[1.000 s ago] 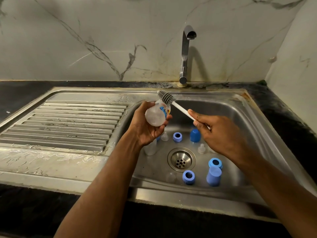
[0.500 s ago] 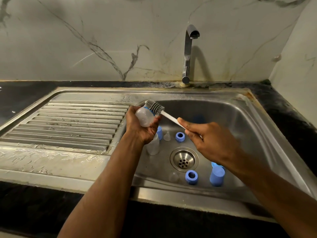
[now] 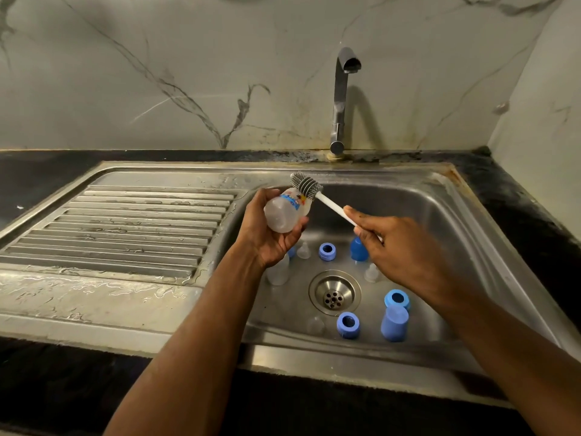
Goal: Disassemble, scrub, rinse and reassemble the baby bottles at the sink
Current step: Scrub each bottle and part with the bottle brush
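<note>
Since half a second ago the left hand [image 3: 267, 234] has tipped the frosted clear plastic baby bottle [image 3: 284, 212] so its round base faces the camera, and the grey-bristled brush head [image 3: 305, 184] now rests on the bottle's upper end instead of against its side

Left fingers [image 3: 298, 223] and thumb are curled round the bottle, clamped on its body, holding it over the left rim of the steel sink basin [image 3: 490, 247], with the ribbed steel draining board [image 3: 125, 228] just left of the knuckles. The right hand [image 3: 405, 250] pinches the brush's white handle [image 3: 334, 207] between thumb and curled fingers, well clear of the basin walls; open air lies above both hands up to the chrome tap [image 3: 341, 99].

Below the fingers, on the basin floor round the drain [image 3: 334, 294], stand three blue collar rings [image 3: 327, 251] [image 3: 348, 324] [image 3: 397, 299], a blue cap [image 3: 394, 324], and another blue cap [image 3: 358, 248] partly hidden behind the right fingers. A second clear bottle [image 3: 278, 272] is half covered by the left wrist. Small clear teats [image 3: 304, 250] [image 3: 371, 273] are faint against the steel, and a pale shape at the near edge is too dim to make out. The bottle's mouth is hidden behind the brush
</note>
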